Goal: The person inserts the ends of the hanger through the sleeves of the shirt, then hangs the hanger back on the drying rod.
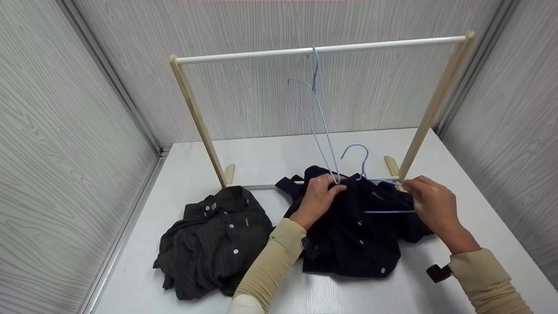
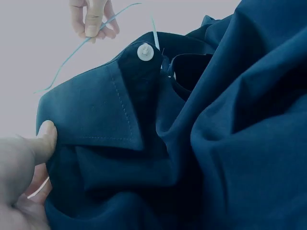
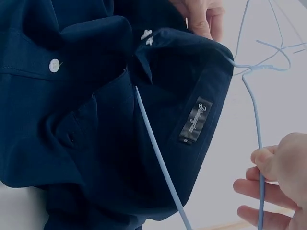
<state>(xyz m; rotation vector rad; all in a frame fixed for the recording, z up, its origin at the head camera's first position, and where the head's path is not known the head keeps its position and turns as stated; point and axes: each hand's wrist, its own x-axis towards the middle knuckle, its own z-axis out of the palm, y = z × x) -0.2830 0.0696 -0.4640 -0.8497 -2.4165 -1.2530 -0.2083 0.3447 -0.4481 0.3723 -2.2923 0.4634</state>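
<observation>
A navy button-up shirt [image 1: 348, 248] lies bunched on the right half of the table. My left hand [image 1: 320, 195] pinches its collar [image 2: 88, 110], thumb on top and fingers behind the cloth. The right hand [image 1: 436, 207] pinches one sloping arm of a light blue wire hanger [image 1: 390, 212], beside the shirt's right side. That hanger's other end goes into the neck opening and is hidden by the cloth; its hook stands up behind the collar. In the right wrist view, a dark label [image 3: 195, 120] shows inside the neck, near the hanger's lower bar.
A rack with a white rod [image 1: 261, 54] and wooden legs stands behind. A second blue wire hanger [image 1: 313, 87] hangs from the rod, its low end overlapping my left fingers in the head view. A dark grey shirt [image 1: 209, 248] lies at left. Panelled walls enclose the table.
</observation>
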